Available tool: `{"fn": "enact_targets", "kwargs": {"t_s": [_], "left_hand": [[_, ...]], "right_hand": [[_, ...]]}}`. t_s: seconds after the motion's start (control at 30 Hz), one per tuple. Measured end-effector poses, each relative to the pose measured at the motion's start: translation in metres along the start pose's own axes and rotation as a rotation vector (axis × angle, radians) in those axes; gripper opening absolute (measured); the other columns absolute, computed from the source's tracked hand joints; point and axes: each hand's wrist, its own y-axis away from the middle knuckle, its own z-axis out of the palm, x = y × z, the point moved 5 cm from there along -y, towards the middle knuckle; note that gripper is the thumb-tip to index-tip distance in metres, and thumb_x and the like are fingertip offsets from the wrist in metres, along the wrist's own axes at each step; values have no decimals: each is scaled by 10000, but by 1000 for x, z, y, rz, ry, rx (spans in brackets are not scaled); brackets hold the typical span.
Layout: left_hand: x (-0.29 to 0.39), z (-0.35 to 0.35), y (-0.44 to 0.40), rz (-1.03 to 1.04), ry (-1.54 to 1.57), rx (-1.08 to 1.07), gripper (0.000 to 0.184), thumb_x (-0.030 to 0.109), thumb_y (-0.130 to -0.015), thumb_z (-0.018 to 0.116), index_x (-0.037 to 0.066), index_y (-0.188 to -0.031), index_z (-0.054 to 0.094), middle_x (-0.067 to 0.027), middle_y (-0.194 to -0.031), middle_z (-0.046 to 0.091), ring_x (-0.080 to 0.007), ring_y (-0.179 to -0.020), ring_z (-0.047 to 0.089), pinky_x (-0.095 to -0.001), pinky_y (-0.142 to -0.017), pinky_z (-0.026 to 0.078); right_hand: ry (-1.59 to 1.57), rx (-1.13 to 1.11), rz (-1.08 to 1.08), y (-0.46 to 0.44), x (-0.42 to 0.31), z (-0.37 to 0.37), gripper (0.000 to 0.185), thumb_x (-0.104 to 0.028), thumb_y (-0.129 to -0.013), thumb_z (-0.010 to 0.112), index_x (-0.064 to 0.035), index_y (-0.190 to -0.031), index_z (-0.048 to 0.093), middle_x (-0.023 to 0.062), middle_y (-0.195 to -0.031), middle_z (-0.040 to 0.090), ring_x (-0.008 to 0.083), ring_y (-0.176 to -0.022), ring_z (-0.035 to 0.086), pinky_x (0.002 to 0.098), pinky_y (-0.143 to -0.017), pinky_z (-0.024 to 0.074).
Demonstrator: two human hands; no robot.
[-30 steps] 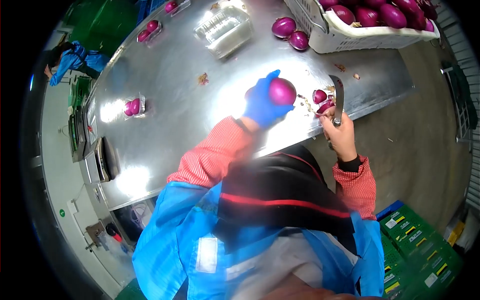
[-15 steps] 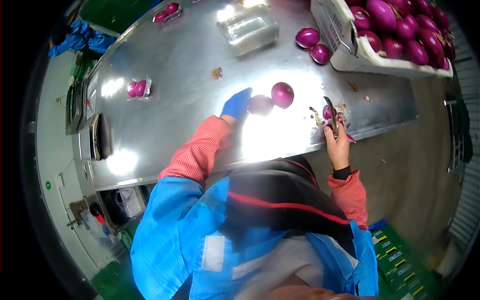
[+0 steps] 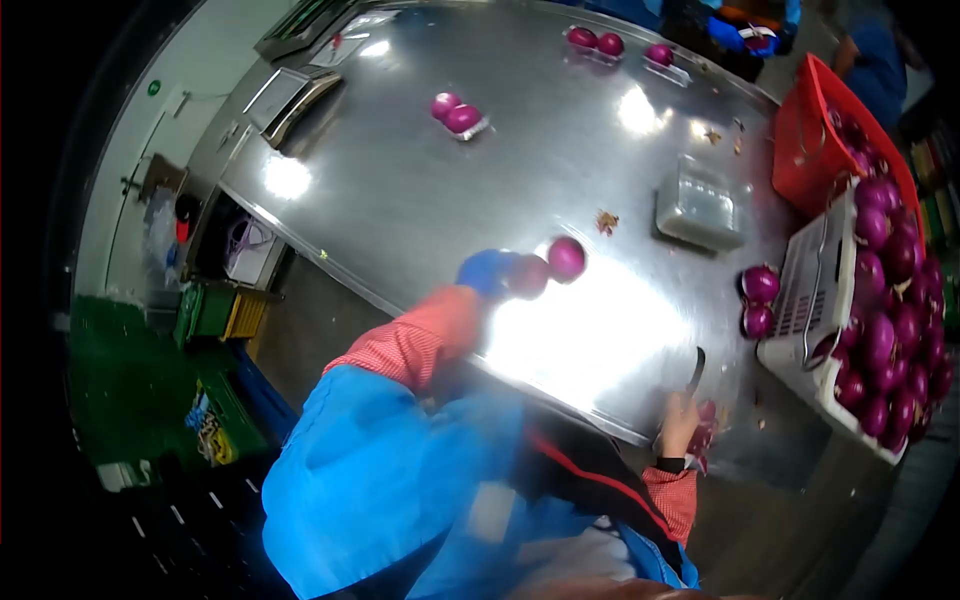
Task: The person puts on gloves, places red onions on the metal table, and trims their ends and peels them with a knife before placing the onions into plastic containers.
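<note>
My left hand, in a blue glove, is beside a blurred red onion and seems to touch its left side; motion smears the fingers, so I cannot tell how they are closed. Against that onion's right side sits a sharper, peeled-looking red onion. At the table's near edge my bare right hand is closed around a small knife with a dark curved blade pointing up and away. Purple onion skins and scraps lie just right of that hand.
Two onions lie beside a white crate full of onions at right, with a red crate behind. Clear plastic trays stand mid-right. Packed onion pairs lie farther back. A co-worker's gloved hands show at top.
My view has turned and shifted, so the table appears rotated and more of its far side shows. The left glove is now closer against the blurred onion. The knife stays in my right hand.
</note>
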Motion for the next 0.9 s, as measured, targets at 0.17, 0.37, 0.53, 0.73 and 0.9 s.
{"fn": "enact_targets", "kwargs": {"t_s": [0.17, 0.37, 0.53, 0.73, 0.9], "left_hand": [[-94, -55, -3, -380, -72, 279, 463, 205, -840, 659, 189, -1292, 558, -80, -1196, 617, -260, -1000, 628, -359, -768, 543], [-132, 12, -42, -64, 784, 533, 383, 226, -921, 523, 144, -1293, 552, -117, -1105, 644, -234, -884, 636, -343, -643, 522], [-41, 114, 33, 101, 1184, -2, 364, 186, -924, 534, 55, -1262, 558, -111, -1015, 677, -208, -899, 637, -332, -791, 503], [-1, 174, 154, -117, 1178, -219, 415, 146, -951, 514, 38, -1349, 472, -166, -1167, 623, -254, -1035, 619, -373, -890, 510], [-17, 216, 184, -215, 1725, -86, 427, 195, -979, 462, 31, -1372, 445, -212, -1229, 584, -292, -1108, 588, -393, -959, 477]], "right_hand": [[288, 11, -170, -11, -20, 33, 226, -210, -901, 604, -2, -990, 611, 50, -807, 587, 130, -646, 541, 276, -568, 432], [828, -14, -433, -34, -41, 38, 348, -167, -863, 596, 33, -1141, 538, 249, -1076, 526, 392, -980, 547, 450, -826, 449], [1037, -63, -674, -25, -51, 46, 336, -143, -828, 633, 21, -1110, 551, 222, -977, 550, 423, -932, 553, 454, -798, 462], [733, -562, -1016, 60, -79, 103, 260, -163, -857, 641, 0, -1059, 624, 174, -836, 611, 318, -714, 593, 391, -673, 478], [443, -1082, -690, 146, -95, 137, 244, -209, -869, 639, -19, -1021, 624, 150, -761, 622, 265, -652, 599, 352, -623, 472]]}}
